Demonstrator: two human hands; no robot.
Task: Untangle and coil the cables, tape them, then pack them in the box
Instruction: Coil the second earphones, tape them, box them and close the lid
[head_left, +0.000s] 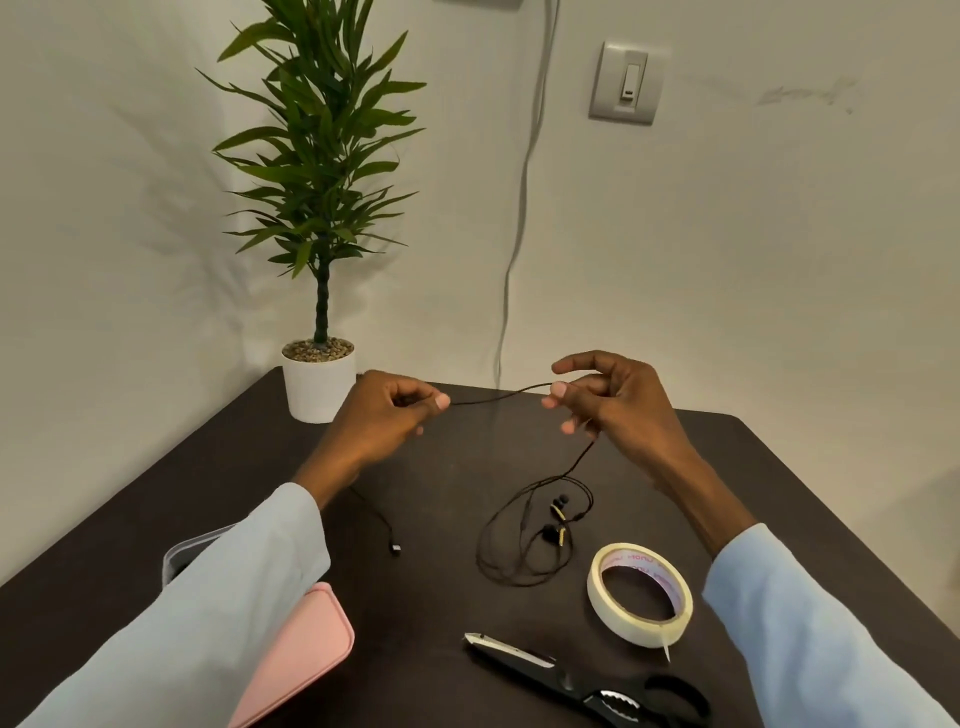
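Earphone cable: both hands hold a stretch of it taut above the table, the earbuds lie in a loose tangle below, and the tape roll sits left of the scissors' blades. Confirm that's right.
One detail is off. The head view shows the tape roll to the right of the scissors' blades, not left. The rest holds: the left hand and right hand pinch the earphone cable taut above the table, earbuds tangled below.

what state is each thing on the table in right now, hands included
left hand: pinching the earphone cable
right hand: pinching the same cable
earphone cable: stretched between hands, rest looped loosely on table
tape roll: lying flat, end tab free
scissors: closed, lying flat
pink case: partly hidden by left sleeve
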